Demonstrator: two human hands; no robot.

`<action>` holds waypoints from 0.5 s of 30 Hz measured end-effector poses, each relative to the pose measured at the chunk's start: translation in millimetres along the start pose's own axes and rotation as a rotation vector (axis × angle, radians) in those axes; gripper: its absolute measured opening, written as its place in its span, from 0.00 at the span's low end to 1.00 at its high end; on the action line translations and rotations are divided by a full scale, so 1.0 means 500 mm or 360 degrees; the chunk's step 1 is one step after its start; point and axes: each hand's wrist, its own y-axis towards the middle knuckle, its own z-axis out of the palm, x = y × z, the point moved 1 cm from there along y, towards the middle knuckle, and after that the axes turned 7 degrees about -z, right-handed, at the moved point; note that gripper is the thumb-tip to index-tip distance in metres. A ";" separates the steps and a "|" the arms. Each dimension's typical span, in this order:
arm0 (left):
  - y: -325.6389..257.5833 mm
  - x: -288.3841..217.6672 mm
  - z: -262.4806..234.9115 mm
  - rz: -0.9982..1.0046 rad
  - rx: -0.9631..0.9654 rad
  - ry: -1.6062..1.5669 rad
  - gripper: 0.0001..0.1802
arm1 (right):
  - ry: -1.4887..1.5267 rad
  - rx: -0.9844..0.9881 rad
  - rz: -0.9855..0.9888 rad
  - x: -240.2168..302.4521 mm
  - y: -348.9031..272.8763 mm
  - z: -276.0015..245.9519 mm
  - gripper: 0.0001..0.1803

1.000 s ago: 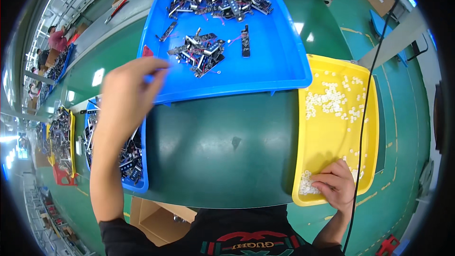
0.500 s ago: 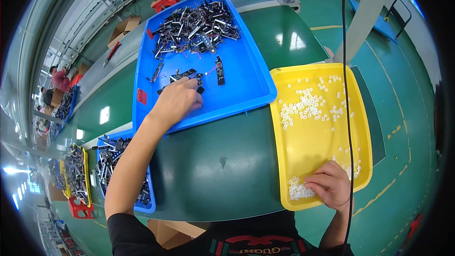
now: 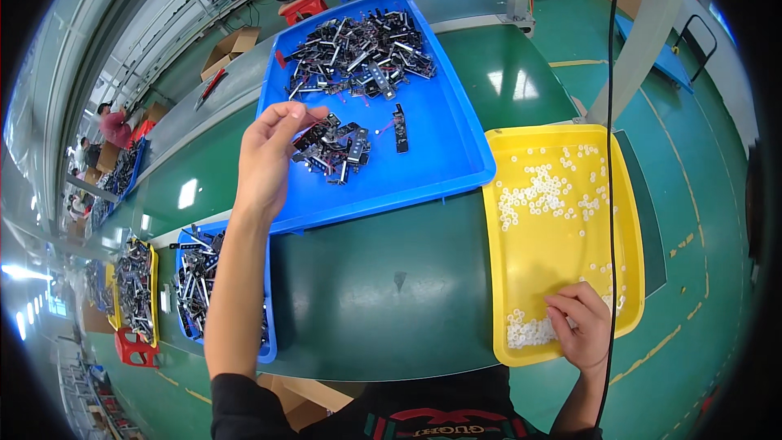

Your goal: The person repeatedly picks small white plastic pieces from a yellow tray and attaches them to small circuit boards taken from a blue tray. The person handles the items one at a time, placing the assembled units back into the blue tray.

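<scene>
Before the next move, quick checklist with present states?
1. Left hand by the small pile in the large blue tray: ok.
2. Part in left hand: cannot tell.
3. Right hand over the yellow tray: ok.
4. White ring in right hand: cannot tell.
5. White rings gathered together: not ok, scattered.
6. View of yellow tray unobstructed: not ok, black cable crosses it.

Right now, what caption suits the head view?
Left hand at large blue tray of dark parts, right hand over yellow tray of white rings.
</scene>
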 end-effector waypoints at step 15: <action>-0.315 0.105 0.214 -0.0266 0.0389 -0.0866 0.06 | 0.1016 -0.0324 0.0107 0.105 0.106 0.083 0.12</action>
